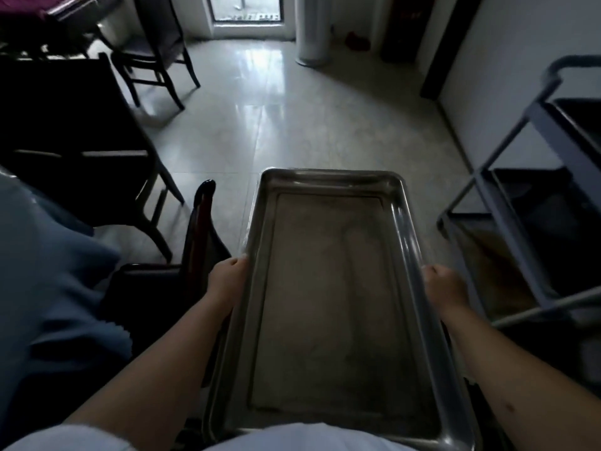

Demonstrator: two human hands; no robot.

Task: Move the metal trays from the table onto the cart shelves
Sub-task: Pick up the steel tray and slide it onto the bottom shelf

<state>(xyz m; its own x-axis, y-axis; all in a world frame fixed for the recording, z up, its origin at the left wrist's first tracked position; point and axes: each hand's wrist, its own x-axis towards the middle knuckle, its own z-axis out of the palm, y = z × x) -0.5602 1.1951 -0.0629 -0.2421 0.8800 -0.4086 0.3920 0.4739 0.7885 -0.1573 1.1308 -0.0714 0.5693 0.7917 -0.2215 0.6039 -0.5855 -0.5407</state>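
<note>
- You've got one tray [328, 288] up in the air, carried lengthwise out in front of your body, over the floor [292, 125].
- Your left hand [227, 278] grips the tray's left rim, fingers curled round the edge; your right hand [445, 284] grips the right rim the same way, so your hands are well apart with the tray between them.
- The tray looks empty, just a dull, smeared bottom.
- The cart [527, 196] stands to the right of your right hand, its shelves dark; I can't tell whether any tray already lies there.
- The dark bench [65, 125] sits off beyond your left hand; no trays show on it from here.
- So this one's mid-trip: lifted, not yet shelved. Swing right and slide it onto a shelf.
</note>
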